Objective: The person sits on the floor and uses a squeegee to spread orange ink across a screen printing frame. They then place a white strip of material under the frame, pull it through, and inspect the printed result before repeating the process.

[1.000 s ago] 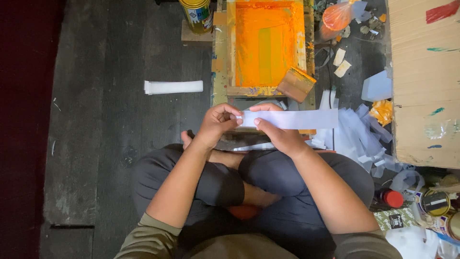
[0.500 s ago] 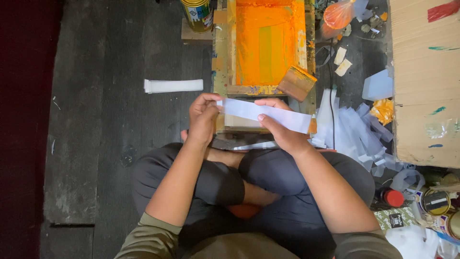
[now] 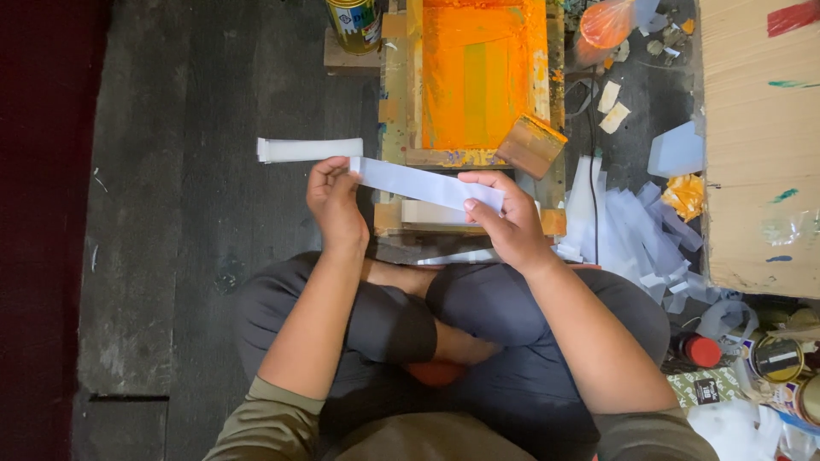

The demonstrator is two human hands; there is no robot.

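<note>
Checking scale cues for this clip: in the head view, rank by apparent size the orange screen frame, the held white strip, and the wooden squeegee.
1. orange screen frame
2. white strip, held by both hands
3. wooden squeegee

The orange screen frame (image 3: 478, 77) and paint tin (image 3: 354, 21) are cropped by the top edge — cardboard (image 3: 760, 145) by the right.

Dark plank floor (image 3: 196, 111); dark red strip (image 3: 43, 213) along one edge.
</note>
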